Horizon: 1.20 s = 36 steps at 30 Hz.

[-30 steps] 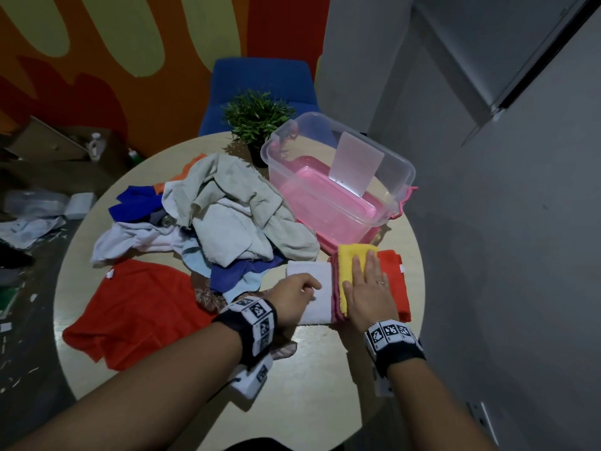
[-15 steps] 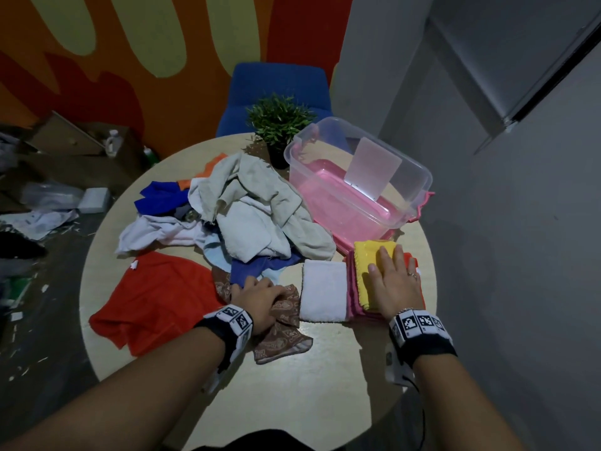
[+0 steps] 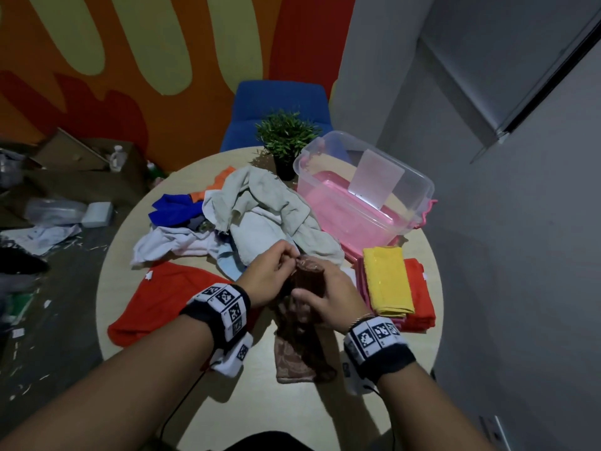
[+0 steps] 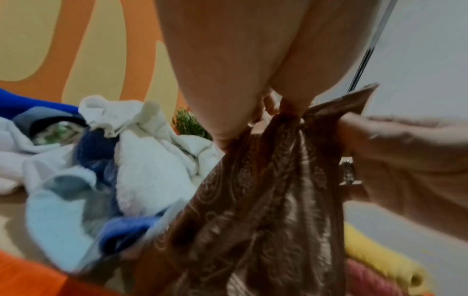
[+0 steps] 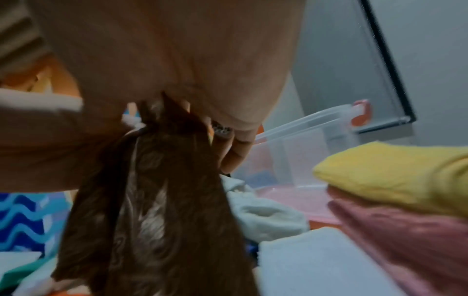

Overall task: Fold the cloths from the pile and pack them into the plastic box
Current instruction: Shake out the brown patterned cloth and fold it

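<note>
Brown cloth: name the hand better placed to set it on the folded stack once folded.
Right, probably. The right hand is beside the folded stack; the left hand, also gripping the brown cloth, is on the pile side.

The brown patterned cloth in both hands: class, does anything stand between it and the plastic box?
Nothing visible blocks it. The brown patterned cloth hangs from the left hand and right hand, above the table. The plastic box stands beyond it, lidless and open-topped. The pile lies left, the folded stack right.

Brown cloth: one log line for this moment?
brown cloth lifted | left hand pinches top | right hand grips | box holds no cloth | folded stack beside it
</note>
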Each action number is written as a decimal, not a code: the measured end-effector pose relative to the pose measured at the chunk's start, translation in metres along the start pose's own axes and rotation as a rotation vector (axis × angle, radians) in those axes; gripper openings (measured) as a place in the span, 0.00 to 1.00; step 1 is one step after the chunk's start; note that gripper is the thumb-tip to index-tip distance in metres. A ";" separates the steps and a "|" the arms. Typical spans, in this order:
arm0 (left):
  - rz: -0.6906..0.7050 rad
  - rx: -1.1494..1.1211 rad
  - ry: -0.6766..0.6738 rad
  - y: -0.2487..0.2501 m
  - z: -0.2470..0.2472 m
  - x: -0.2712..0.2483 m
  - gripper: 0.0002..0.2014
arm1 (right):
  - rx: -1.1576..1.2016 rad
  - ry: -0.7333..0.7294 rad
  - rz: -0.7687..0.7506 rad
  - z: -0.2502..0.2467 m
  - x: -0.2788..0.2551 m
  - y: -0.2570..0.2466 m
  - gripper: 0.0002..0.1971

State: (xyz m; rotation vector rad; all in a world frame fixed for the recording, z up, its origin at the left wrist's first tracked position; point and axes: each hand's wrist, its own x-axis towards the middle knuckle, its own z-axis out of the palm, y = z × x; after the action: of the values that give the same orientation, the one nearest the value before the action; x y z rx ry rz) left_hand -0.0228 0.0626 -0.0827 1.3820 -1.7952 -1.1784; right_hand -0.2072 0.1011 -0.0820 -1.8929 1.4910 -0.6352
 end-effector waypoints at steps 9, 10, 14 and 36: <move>0.130 0.257 0.041 0.016 -0.057 -0.008 0.15 | 0.296 0.350 -0.015 -0.024 0.019 -0.053 0.10; 0.106 0.273 0.103 0.017 -0.061 -0.009 0.15 | 0.313 0.378 -0.024 -0.031 0.020 -0.058 0.11; 0.016 0.241 0.297 0.019 -0.079 -0.008 0.18 | 0.371 0.462 -0.106 -0.062 0.020 -0.077 0.14; 0.188 -0.673 0.293 0.076 -0.161 0.002 0.23 | 0.358 0.715 -0.156 -0.115 0.036 -0.103 0.26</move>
State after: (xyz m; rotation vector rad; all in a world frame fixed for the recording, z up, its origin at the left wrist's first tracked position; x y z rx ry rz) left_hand 0.0800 0.0187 0.0560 0.9070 -1.1386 -1.2426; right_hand -0.2120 0.0611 0.0715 -1.5749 1.4930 -1.6605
